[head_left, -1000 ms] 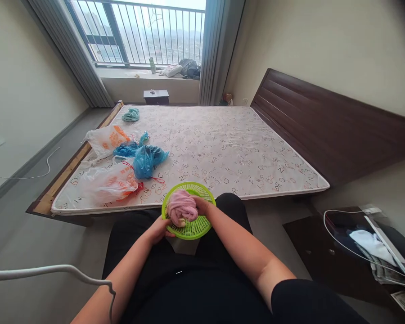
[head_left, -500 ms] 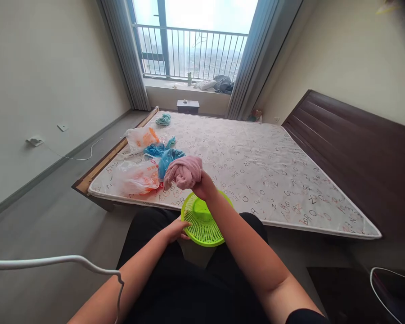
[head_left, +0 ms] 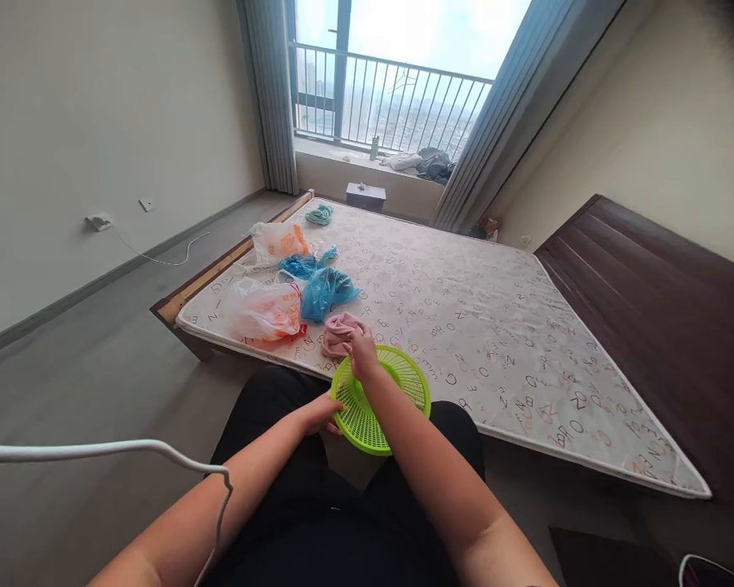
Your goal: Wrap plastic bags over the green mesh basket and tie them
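A bright green plastic basket with slotted sides [head_left: 362, 432] rests between my knees by the mattress edge. Its left rim is gripped by my left hand [head_left: 321, 413]. My right hand [head_left: 363, 355] reaches across the basket to a bundled pink towel [head_left: 338, 333], which lies on the near edge of the mattress. The fingers of that hand are curled at the towel's right side; part of their contact is hidden. Behind the towel sits a crumpled blue plastic bag [head_left: 325, 295]. My right forearm covers part of the basket.
The patterned mattress [head_left: 465, 326] has a wooden frame and a dark headboard [head_left: 648, 285]. White-and-orange plastic bags [head_left: 260, 310] and a teal bundle [head_left: 319, 214] lie on its left side. A white cable [head_left: 98, 450] crosses at lower left. A small bedside table [head_left: 365, 194] stands beyond.
My right hand has lowered the pink towel from above the basket's far side onto the mattress edge. My left hand keeps its hold on the basket. The view has tilted and shifted.
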`<action>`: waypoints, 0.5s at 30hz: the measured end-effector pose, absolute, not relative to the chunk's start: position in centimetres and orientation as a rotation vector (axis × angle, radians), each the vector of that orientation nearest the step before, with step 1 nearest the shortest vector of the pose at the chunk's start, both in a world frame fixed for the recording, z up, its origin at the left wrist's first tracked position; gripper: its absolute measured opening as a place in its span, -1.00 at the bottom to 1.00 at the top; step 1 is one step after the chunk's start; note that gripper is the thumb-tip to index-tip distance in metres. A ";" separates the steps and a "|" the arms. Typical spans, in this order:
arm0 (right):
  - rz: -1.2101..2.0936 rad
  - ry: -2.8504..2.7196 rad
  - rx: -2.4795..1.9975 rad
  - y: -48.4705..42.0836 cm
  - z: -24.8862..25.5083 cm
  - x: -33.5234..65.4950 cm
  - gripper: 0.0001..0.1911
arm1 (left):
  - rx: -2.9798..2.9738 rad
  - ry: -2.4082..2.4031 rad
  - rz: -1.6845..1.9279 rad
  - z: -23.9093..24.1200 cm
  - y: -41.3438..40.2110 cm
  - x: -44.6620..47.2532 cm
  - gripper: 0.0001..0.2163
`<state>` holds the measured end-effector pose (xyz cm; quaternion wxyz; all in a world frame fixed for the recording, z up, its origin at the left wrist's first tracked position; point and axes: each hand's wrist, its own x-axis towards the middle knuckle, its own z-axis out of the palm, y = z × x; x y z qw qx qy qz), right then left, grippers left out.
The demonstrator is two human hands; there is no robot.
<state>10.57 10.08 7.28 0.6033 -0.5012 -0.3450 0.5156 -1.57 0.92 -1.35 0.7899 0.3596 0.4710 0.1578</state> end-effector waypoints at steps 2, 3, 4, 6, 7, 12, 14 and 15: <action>1.074 -0.913 -1.277 7.0 7.4 11.1 -0.60 | 0.764 1.010 0.369 -1.5 1.1 -1.5 -0.33; 0.960 -1.027 -1.325 5.2 7.6 11.7 -0.64 | 0.745 1.018 0.391 -1.6 1.3 -1.5 -0.36; 0.805 -1.159 -1.361 3.2 7.9 12.6 -0.68 | 0.715 1.033 0.420 -1.6 1.4 -1.6 -0.41; 0.402 -1.377 -1.435 -0.5 8.1 14.9 -0.74 | 0.634 1.062 0.492 -1.7 1.9 -1.6 -0.48; 0.233 -1.438 -1.473 -2.0 8.0 16.3 -0.73 | 0.599 1.064 0.524 -1.8 2.2 -1.7 -0.48; 0.198 -1.496 -1.711 -5.5 4.4 23.0 -0.49 | 0.647 1.027 0.521 -2.6 3.0 -1.7 -0.29; 0.561 -1.433 -1.764 -5.1 2.3 24.8 -0.43 | 0.744 1.028 0.473 -2.9 2.9 -1.4 -0.20; 0.723 -1.359 -1.781 -4.8 1.4 25.4 -0.40 | 0.789 1.020 0.453 -3.0 2.8 -1.2 -0.16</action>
